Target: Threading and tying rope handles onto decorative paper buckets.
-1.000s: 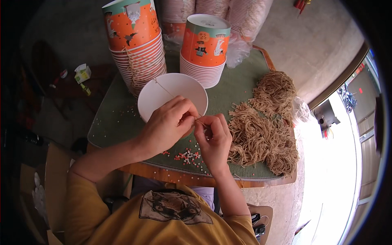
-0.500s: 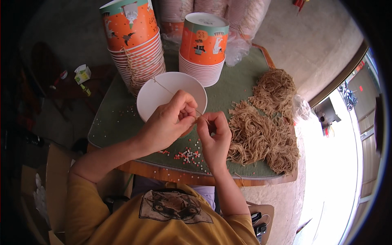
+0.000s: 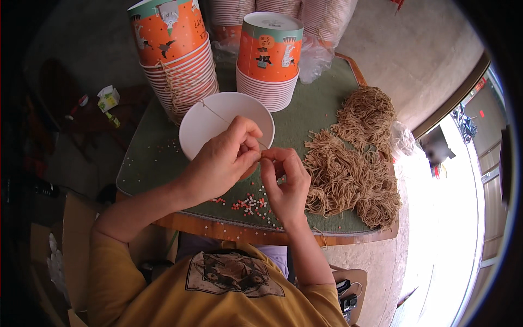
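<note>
My left hand (image 3: 220,163) and my right hand (image 3: 286,185) meet over the table, each with thumb and fingertips pinched on a thin tan string (image 3: 217,115). The string runs from the far rim of a white paper bucket (image 3: 199,131) across its mouth to my fingers. That bucket's white inside faces me, just beyond my left hand, which hides its near side. What the fingertips form in the string is too small to make out. Small white and orange beads (image 3: 251,205) lie scattered on the table below my hands.
Two stacks of orange-printed paper buckets, one tall with strings (image 3: 177,65) and one upside down (image 3: 267,60), stand behind; bagged stacks (image 3: 327,22) rise farther back. Bundles of tan string (image 3: 354,174) cover the right side of the green-topped table (image 3: 147,174). A cardboard box (image 3: 79,240) stands lower left.
The view has shifted slightly, so the table things sit a little higher. My right fingertips have moved closer to my left ones, and both hands still pinch the string.
</note>
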The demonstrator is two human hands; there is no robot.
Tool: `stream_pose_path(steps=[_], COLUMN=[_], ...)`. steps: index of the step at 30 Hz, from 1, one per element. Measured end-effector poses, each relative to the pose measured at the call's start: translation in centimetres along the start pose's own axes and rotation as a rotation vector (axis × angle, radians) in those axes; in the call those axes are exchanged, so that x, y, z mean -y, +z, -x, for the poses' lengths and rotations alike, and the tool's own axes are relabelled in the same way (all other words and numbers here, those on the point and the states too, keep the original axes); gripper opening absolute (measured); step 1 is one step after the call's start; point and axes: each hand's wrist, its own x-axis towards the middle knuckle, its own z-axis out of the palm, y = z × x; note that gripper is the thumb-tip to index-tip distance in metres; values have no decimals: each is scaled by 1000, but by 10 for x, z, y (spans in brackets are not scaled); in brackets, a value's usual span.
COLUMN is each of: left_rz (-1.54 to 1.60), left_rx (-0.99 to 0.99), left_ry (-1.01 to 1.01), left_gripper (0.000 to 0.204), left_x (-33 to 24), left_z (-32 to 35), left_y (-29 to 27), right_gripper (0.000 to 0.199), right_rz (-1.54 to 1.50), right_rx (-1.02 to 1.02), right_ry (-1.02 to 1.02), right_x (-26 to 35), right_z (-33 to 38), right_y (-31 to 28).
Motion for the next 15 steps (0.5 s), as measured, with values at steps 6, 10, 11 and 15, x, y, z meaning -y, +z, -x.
stream_pose_path(steps=[6,10,11,15], left_rz=[-152,-266,-290,-433], left_rx=[11,16,11,-15], left_ry=[256,247,240,375], left_gripper=[37,35,31,24], left_x=[7,4,4,8], left_z=[2,3,3,1], left_y=[6,2,2,0], right_gripper=[9,5,5,6], right_rz=[-2,-345,-324,-222], right_rx=[41,-2,10,41], right_ry=[10,266,246,214], right_x=[-3,-9,-12,-12], right_z=[2,7,8,9], right_y=[-4,-4,-3,0])
